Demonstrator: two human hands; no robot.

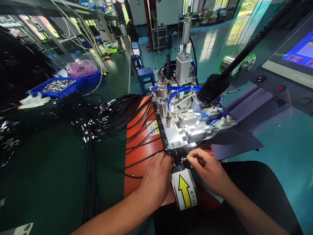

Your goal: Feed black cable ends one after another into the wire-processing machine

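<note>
My left hand is at the front end of the machine, over the edge of the orange-red plate. Its fingers are bent down and closed; what they hold is hidden. Just to its right, my right hand pinches with thumb and forefinger by small coloured wire ends at the machine's front. Between the wrists sits a white cover with a yellow arrow. Black cables run across the plate into the machine's side.
Bundles of black cables with metal connectors lie left on the dark green table. Behind them are a blue tray of metal parts and white gloves. A black tube hangs over the machine; a control panel stands right.
</note>
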